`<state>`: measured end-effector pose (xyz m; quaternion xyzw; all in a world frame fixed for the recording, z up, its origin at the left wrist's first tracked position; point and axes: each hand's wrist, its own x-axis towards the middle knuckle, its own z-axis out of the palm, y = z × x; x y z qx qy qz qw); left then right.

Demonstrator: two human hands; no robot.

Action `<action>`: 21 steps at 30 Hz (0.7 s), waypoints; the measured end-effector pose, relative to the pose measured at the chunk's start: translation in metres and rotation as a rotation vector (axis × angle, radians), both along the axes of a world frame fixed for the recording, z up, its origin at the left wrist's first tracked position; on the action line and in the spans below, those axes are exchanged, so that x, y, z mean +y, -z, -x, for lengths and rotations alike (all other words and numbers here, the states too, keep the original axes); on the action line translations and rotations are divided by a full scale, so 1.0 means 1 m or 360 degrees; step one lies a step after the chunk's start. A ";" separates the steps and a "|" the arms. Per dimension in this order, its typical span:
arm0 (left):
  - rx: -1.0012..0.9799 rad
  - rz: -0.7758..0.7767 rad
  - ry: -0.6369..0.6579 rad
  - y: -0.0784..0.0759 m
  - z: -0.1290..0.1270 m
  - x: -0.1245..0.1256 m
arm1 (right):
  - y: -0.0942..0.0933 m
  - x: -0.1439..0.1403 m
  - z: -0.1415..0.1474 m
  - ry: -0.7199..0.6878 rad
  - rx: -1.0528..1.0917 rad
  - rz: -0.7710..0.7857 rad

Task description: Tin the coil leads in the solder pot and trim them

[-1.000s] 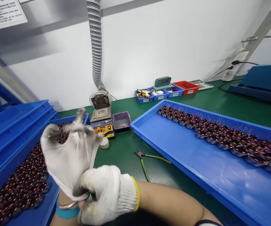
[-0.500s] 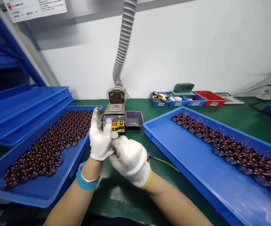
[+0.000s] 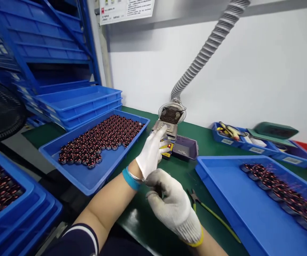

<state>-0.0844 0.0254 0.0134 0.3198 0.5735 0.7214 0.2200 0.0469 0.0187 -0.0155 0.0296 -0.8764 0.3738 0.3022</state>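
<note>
My left hand [image 3: 150, 153] wears a thin white glove and has its fingers stretched out, pointing away from me. It hangs over the bench in front of the yellow-and-blue heating unit [image 3: 166, 149] and partly hides it. A silver bangle and a teal band [image 3: 131, 179] sit on that wrist. My right hand [image 3: 173, 202], in a knitted white glove with grey-stained fingertips, is close to the left wrist. Its fingers are curled, with a gap between thumb and forefinger and nothing visible between them. Green-handled cutters [image 3: 214, 213] lie to its right.
Left, a blue tray [image 3: 110, 170] holds many small dark coil parts; stacked blue trays [image 3: 89, 103] stand behind. Another blue tray [image 3: 238, 202] with wired parts lies right. A purple bin [image 3: 193, 149] adjoins the heating unit, under a grey duct [image 3: 204, 53]. A black fan [image 3: 1, 106] stands left.
The view has swung left. My right hand has let go of the left glove's cuff and drawn back slightly; my left hand now reaches forward with fingers extended.
</note>
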 end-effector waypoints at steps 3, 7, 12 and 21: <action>0.0430 0.0130 -0.0104 -0.007 0.024 -0.013 | -0.004 0.009 -0.002 0.0008 0.0194 -0.0132; 0.1371 0.0876 -0.0399 -0.009 0.088 -0.061 | -0.002 0.026 0.002 0.0107 0.0290 -0.0214; 0.1484 0.1342 -0.0465 0.029 0.150 -0.125 | 0.001 0.041 0.005 0.0300 0.0012 -0.0146; 0.1491 0.1250 -0.0358 0.067 0.174 -0.131 | 0.001 0.026 0.010 0.0198 -0.1174 -0.0848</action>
